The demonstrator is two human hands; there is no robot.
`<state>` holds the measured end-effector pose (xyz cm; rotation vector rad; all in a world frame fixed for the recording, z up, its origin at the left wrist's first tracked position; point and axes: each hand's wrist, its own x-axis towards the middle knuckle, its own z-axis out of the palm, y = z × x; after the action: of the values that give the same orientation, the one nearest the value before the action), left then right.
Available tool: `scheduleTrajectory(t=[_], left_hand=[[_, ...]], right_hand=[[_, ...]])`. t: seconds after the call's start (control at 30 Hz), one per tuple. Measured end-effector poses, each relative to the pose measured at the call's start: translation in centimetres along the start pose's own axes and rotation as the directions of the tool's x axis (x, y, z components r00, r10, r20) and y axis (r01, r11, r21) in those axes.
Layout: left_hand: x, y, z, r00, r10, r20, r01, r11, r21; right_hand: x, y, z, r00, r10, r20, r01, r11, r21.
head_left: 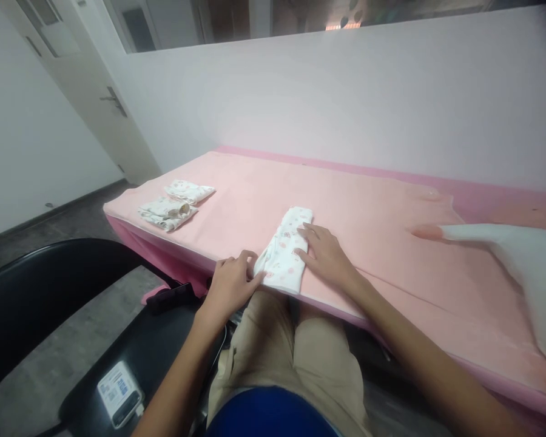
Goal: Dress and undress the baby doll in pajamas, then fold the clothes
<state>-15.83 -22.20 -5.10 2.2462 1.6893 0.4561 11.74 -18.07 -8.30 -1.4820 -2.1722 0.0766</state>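
Note:
A folded white cloth (282,258) with a small pink print lies at the near edge of the pink-covered table, in front of my lap. My left hand (233,278) is at its near left side, with thumb and bent fingers closed on the cloth's edge. My right hand (325,250) rests on the cloth's right side, its fingers stretched out and apart over the print. Further left on the table lie two more folded printed cloths, a nearer one (166,212) and a farther one (190,191).
A white limb-like shape (519,255) with a peach-coloured tip lies on the table cover (368,206) at the right; its kind is unclear. A black chair (118,340) at lower left bears a white device (119,393). The wall (346,109) borders the table's far side.

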Motion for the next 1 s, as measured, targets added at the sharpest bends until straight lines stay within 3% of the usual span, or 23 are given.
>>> scheduleTrajectory(t=[0.07, 0.17, 0.27, 0.37, 0.5, 0.63, 0.8, 1.0], left_hand=[[-0.4, -0.4, 0.3, 0.997, 0.047, -0.066, -0.047, 0.999, -0.005], [-1.0, -1.6, 0.8, 0.964, 0.236, -0.122, -0.244, 0.968, -0.054], [-1.5, -3.3, 1.4, 0.899, 0.426, -0.099, -0.433, 0.900, -0.057], [-1.8, -4.7, 2.1, 0.862, 0.502, -0.069, -0.505, 0.863, -0.031], [-1.6, -5.3, 2.2, 0.858, 0.507, -0.079, -0.512, 0.857, -0.055], [-0.8, -4.6, 1.1, 0.894, 0.446, -0.041, -0.447, 0.882, -0.146], [0.5, -3.4, 0.1, 0.905, 0.425, -0.007, -0.410, 0.868, -0.281], [2.5, -2.6, 0.6, 0.921, 0.386, -0.056, -0.376, 0.841, -0.389]], right_hand=[[-1.2, -1.1, -0.7, 0.996, -0.086, -0.023, 0.087, 0.995, 0.044], [-3.9, -2.5, -1.5, 0.973, -0.225, 0.053, 0.219, 0.970, 0.102], [-6.3, -2.9, -1.6, 0.939, -0.295, 0.177, 0.280, 0.954, 0.102], [-7.1, -2.6, -0.9, 0.931, -0.311, 0.190, 0.303, 0.950, 0.074], [-6.5, -2.6, -0.2, 0.947, -0.293, 0.132, 0.291, 0.956, 0.032], [-5.9, -3.4, -0.7, 0.963, -0.240, 0.124, 0.233, 0.970, 0.067], [-5.2, -4.2, -2.1, 0.989, -0.101, 0.108, 0.074, 0.969, 0.235], [-3.5, -3.9, -2.5, 0.992, 0.017, 0.126, -0.079, 0.861, 0.503]])
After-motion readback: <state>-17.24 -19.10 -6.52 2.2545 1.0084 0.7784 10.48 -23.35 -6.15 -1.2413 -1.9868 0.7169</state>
